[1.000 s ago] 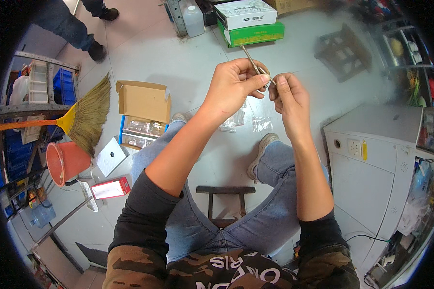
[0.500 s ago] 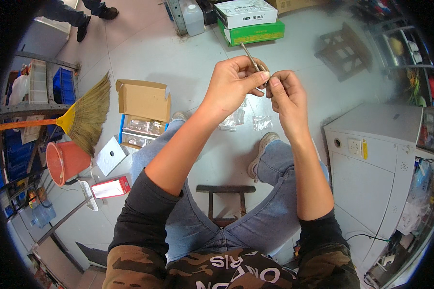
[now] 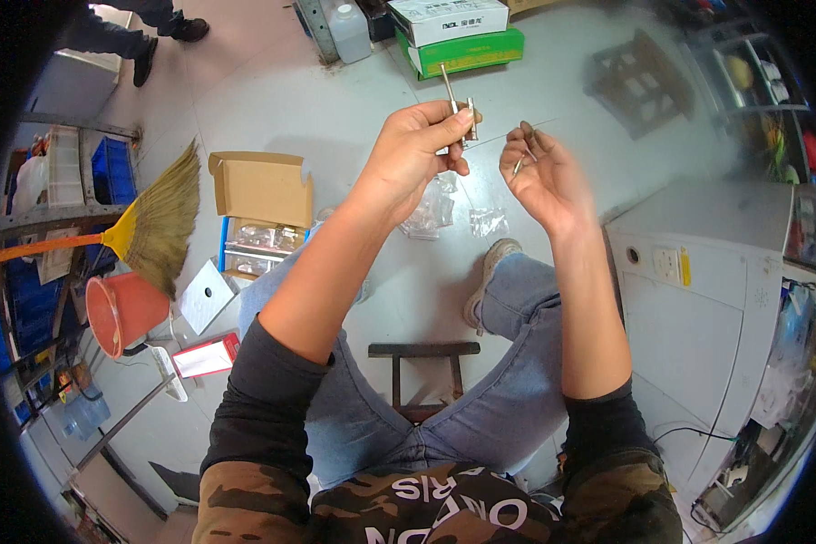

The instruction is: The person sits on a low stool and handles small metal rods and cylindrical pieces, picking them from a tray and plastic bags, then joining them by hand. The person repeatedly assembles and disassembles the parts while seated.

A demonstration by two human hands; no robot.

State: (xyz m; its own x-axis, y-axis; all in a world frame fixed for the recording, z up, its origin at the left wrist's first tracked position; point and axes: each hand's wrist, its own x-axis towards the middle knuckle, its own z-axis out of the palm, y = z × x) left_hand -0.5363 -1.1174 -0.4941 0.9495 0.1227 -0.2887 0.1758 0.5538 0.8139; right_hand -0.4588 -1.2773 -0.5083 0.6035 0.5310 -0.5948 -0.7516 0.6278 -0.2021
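Fitting seems mid-step: left hand (image 3: 417,150) grips a metal pin (image 3: 451,94), right hand (image 3: 546,177) just beside pinches a small part (image 3: 519,165); next needs careful alignment.

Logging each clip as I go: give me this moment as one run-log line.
left hand: grips small metal part | right hand: pinches thin pin | hands apart | clear bags on floor below
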